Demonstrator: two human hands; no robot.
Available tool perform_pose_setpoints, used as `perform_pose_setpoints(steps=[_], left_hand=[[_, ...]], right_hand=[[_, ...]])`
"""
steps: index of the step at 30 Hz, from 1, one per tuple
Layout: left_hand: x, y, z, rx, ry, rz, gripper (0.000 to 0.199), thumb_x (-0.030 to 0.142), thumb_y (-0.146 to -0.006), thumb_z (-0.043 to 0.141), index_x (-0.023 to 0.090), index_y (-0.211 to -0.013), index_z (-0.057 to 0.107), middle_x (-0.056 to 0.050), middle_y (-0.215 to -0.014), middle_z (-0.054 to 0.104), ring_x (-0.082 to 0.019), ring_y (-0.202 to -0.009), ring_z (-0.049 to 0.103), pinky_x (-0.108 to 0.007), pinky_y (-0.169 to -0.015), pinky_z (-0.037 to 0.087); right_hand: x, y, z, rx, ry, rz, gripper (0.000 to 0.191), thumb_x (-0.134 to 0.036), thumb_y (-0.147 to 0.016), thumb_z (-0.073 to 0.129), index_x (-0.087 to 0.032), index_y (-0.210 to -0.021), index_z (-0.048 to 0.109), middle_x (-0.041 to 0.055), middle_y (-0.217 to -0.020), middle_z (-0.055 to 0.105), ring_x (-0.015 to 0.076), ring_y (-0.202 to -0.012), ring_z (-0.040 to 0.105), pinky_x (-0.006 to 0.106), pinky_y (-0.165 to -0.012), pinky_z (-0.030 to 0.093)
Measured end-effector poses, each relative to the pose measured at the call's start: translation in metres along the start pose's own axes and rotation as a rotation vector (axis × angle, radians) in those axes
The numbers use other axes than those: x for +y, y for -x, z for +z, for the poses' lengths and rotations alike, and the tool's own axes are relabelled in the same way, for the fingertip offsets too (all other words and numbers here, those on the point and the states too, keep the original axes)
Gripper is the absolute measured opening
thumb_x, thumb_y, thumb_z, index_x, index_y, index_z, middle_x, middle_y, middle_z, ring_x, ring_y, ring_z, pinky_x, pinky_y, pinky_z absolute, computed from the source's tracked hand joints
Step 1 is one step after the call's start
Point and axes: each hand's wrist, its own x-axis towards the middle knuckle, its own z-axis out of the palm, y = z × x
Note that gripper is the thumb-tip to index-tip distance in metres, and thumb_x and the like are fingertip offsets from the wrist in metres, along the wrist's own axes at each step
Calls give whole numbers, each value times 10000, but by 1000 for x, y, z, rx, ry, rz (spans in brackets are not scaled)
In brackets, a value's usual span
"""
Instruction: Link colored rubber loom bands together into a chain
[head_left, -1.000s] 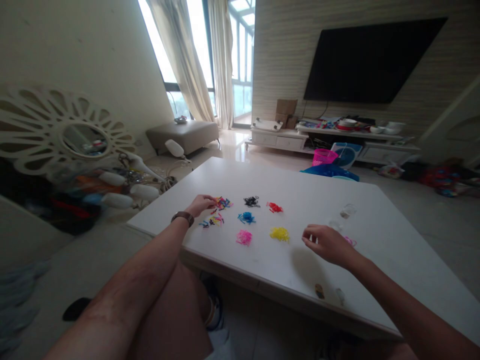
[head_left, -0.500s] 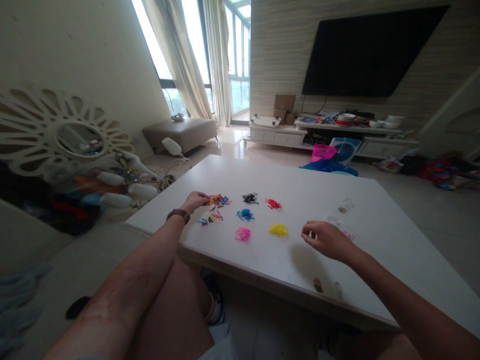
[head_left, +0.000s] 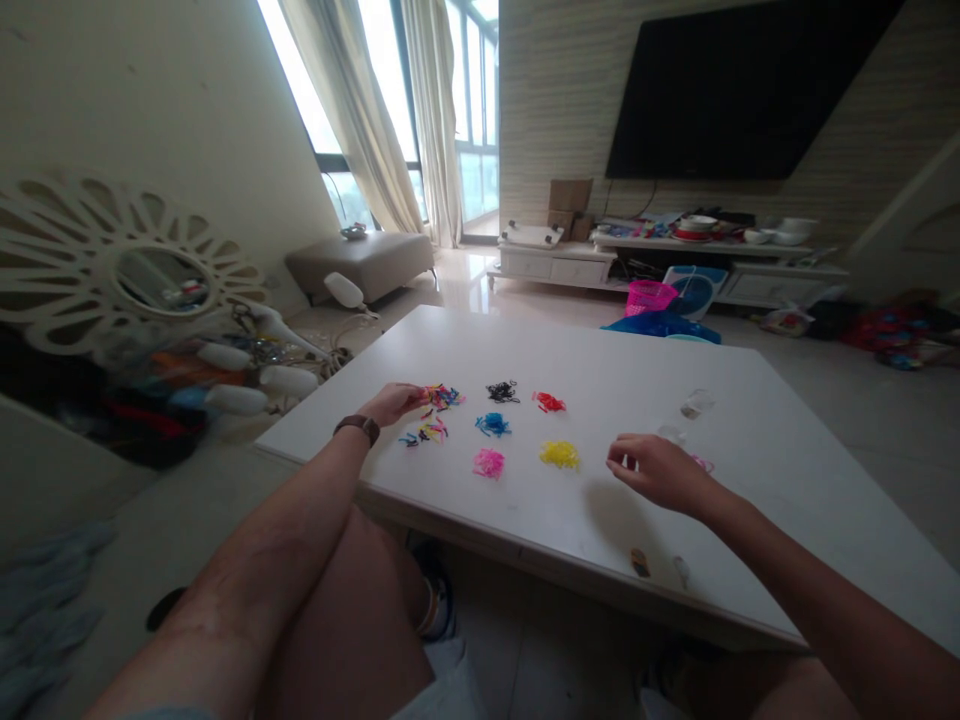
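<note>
Left fingertips at the edge of the mixed-colour pile, right hand raised beyond the yellow one

Take the blue pile (head_left: 493,425) on the white table (head_left: 585,530) as the landmark. Nearest the person, well to its right by the table's near edge, lie a small brown object (head_left: 639,562) and a clear one (head_left: 681,571), both too blurred to name. Just on the near side of the blue pile sits the pink pile (head_left: 488,463); near and to its right, the yellow pile (head_left: 559,455).

Farther right of the blue pile, past the yellow, the right hand (head_left: 660,468) hangs above the table, its shadow falling nearer the person. Its fingers are loosely bent inward; whether they hold a piece cannot be told.

Left of the blue pile is a loose scatter of mixed pieces (head_left: 426,433). Slightly beyond, also left, lies the mixed-colour pile (head_left: 444,397). The left hand (head_left: 394,402) reaches its outer side, thumb and finger close together, tips right at the pieces; any grip is too small to make out.

Beyond the blue pile lie the red pile (head_left: 550,402), to the right, and the black pile (head_left: 501,391), almost straight behind.
</note>
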Motion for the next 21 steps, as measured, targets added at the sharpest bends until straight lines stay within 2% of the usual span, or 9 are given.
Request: perform_pose_setpoints(steps=[6, 9, 12, 16, 21], left_hand=[[7, 6, 11, -136, 190, -142, 133, -25, -738, 591, 42, -785, 697, -198, -916, 726, -199, -876, 714, -211, -802, 593], [8, 9, 21, -146, 184, -148, 122, -21, -772, 592, 52, -790, 688, -168, -892, 723, -165, -829, 709, -184, -769, 585], [9, 17, 37, -244, 116, -105, 122, -20, -763, 648, 62, -838, 696, -153, -951, 734, -155, -868, 711, -175, -798, 570], [9, 37, 72, -444, 14, -65, 193, 31, -717, 760, 69, -898, 703, -172, -1021, 740, -206, -975, 711, -246, -919, 543], [2, 82, 133, -726, 12, -65, 311, 151, -679, 854, 87, -926, 678, -177, -978, 752, -234, -962, 719, -342, -956, 531]], right_hand=[[1, 0, 1, 3, -4, -3, 250, -307, -900, 520, -205, -745, 687, 46, -795, 686, 155, -651, 585, 279, -636, 409], [-1, -1, 2, -4, -13, -8, 244, -298, -896, 527, -207, -740, 691, 46, -793, 688, 155, -648, 586, 275, -634, 414], [-3, -2, 2, 2, -11, -5, 232, -286, -893, 535, -207, -747, 696, 44, -796, 685, 155, -662, 593, 270, -637, 416], [-7, -4, 5, 32, -48, -13, 198, -257, -888, 547, -201, -781, 704, 43, -819, 686, 150, -687, 607, 262, -657, 430], [-14, -11, 12, 79, -205, -39, 163, -257, -902, 573, -188, -861, 714, 39, -844, 676, 137, -702, 620, 255, -672, 456]])
